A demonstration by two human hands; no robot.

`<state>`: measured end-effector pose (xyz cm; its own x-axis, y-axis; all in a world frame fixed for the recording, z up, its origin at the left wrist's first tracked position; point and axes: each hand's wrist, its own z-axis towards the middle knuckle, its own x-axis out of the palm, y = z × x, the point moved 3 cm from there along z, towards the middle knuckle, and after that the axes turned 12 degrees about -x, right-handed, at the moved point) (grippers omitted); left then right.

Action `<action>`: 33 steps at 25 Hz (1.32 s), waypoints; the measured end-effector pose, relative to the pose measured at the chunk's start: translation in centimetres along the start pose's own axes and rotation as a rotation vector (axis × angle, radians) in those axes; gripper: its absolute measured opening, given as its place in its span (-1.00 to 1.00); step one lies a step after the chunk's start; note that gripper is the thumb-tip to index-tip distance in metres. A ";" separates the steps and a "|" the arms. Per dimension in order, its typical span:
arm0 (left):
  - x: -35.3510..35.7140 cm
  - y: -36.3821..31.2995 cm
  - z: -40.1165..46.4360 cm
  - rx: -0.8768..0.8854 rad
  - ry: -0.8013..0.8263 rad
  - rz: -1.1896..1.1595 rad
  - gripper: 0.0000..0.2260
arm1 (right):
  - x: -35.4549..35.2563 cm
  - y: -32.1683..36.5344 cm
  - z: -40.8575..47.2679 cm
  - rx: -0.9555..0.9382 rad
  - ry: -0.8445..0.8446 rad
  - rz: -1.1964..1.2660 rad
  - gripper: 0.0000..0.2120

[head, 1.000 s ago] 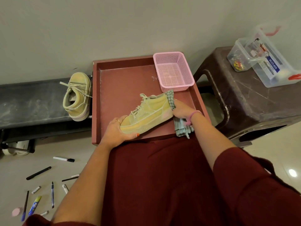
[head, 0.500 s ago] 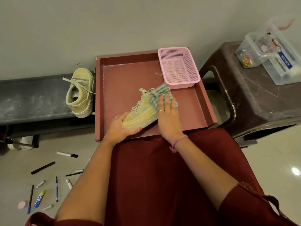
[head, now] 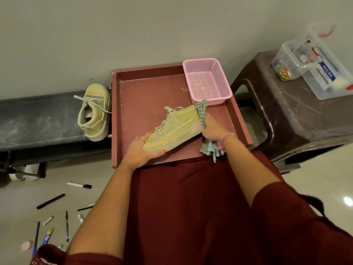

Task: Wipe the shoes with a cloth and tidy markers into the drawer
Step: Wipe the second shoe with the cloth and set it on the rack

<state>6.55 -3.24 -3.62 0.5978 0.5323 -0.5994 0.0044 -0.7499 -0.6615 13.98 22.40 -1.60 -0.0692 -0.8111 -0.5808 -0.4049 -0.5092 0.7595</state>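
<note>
left hand [head: 141,149] gripping toe of yellow-green suede sneaker [head: 172,129] | right hand [head: 214,130] probably clutching checked cloth [head: 202,111] at heel

— Where does the one view look from?

— From the person's head, forward and steeply down, wide-angle, with straight edges bowed near the borders.

— What sits in the middle?

— The red drawer [head: 133,92], seen almost from straight above. The lap lies just below it, close to the lens, and both forearms reach in from the bottom edge.

— How near is it?

— At arm's length from the drawer.

— And around the drawer?

— Beyond it, the wall fills the top. Left of it run a dark bench [head: 38,119] and the floor; right of it stands a brown stool [head: 298,119].

— Any second view?

— None, so no overlap.
</note>
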 end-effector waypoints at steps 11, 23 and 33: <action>-0.7 -0.6 0.2 -0.046 0.055 -0.097 -0.49 | 7.2 3.1 -4.8 -0.013 -0.233 -0.239 -0.17; -0.3 0.0 0.5 -0.032 0.047 -0.065 -0.38 | 3.2 1.8 -1.5 -0.062 -0.111 -0.383 -0.36; -0.1 0.2 0.2 -0.049 -0.035 -0.057 -0.27 | 6.3 5.9 -2.3 -0.003 -0.130 -0.482 -0.28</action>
<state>6.32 -3.43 -3.77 0.5675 0.5875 -0.5769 0.0779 -0.7358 -0.6727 13.21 13.61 -0.10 0.0117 -0.4411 -0.8974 -0.4158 -0.8183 0.3968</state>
